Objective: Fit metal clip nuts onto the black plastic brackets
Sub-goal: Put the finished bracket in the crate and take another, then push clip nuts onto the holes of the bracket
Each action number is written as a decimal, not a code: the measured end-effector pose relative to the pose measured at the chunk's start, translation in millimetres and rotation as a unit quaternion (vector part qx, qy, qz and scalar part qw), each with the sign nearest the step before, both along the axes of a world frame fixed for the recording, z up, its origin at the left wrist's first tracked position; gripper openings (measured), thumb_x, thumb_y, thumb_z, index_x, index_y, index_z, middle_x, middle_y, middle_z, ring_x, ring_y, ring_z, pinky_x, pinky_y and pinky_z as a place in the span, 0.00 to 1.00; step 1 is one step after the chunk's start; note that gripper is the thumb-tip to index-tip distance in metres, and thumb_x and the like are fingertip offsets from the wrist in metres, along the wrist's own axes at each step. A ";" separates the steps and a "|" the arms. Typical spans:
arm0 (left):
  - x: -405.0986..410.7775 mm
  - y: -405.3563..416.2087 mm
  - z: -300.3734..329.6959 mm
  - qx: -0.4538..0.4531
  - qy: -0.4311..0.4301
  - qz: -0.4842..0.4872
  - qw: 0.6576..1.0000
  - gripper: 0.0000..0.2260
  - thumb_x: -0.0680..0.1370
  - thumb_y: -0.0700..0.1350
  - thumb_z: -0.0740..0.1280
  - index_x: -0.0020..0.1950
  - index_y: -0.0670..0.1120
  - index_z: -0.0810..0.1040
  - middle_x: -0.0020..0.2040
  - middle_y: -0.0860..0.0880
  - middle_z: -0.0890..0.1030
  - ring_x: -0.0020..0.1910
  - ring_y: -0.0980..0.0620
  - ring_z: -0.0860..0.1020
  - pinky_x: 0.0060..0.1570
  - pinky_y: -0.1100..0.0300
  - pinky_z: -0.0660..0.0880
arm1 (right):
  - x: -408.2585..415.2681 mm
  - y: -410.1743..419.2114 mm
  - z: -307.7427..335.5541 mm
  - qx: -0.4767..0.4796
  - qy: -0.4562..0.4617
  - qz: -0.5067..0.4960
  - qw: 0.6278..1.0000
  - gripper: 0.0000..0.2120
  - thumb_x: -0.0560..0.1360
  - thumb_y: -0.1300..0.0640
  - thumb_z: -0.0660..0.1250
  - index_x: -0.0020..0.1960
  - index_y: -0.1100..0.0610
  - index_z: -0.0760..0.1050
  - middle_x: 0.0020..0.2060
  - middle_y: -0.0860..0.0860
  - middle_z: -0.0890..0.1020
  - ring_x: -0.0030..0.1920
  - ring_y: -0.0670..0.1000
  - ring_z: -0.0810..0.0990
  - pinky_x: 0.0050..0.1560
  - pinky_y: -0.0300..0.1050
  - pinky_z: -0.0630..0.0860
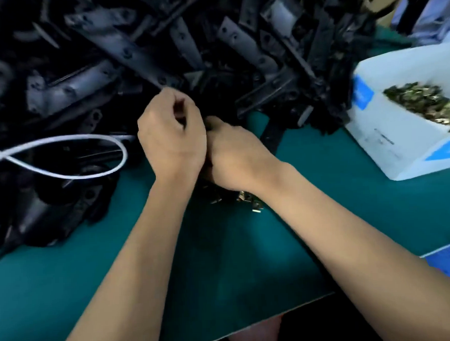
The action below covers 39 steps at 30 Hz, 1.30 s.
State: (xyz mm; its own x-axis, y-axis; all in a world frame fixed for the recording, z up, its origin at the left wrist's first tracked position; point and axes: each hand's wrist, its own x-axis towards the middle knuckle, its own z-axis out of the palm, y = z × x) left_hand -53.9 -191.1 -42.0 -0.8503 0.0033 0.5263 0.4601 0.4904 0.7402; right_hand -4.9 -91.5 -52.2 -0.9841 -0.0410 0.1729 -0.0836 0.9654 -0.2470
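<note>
My left hand (pixel 171 136) is curled into a fist above the green mat, its fingers closed round a dark piece that looks like a black bracket. My right hand (pixel 233 157) presses against it from the right, and its fingertips are hidden behind the left hand. A small heap of brass-coloured clip nuts (pixel 248 199) lies on the mat just under my right wrist. A black bracket strip (pixel 270 140) lies on the mat behind my right hand. A big pile of black plastic brackets (pixel 141 58) fills the back of the table.
A white and blue cardboard box (pixel 387 135) full of clip nuts (pixel 424 102) stands at the right. A white cable (pixel 72 177) loops over the brackets on the left. The green mat (pixel 349 203) ends at the near table edge.
</note>
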 end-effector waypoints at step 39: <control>-29.6 -66.5 32.6 0.380 0.066 0.002 0.923 0.18 0.86 0.46 0.64 0.39 0.48 0.62 0.34 0.45 0.65 0.35 0.49 0.67 0.41 0.54 0.69 | 3.4 20.4 3.3 -0.724 -0.107 0.016 0.682 0.16 0.87 0.48 0.57 0.42 0.54 0.67 0.29 0.50 0.70 0.27 0.47 0.66 0.24 0.38 0.58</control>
State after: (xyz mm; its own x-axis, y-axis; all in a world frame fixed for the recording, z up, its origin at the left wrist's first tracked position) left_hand -83.5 -257.6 -9.4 -0.7777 -0.4126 0.4743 0.5703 -0.1453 0.8085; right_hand -1.5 -71.0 -49.0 -0.9958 -0.0014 -0.0916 0.0877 -0.3039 -0.9487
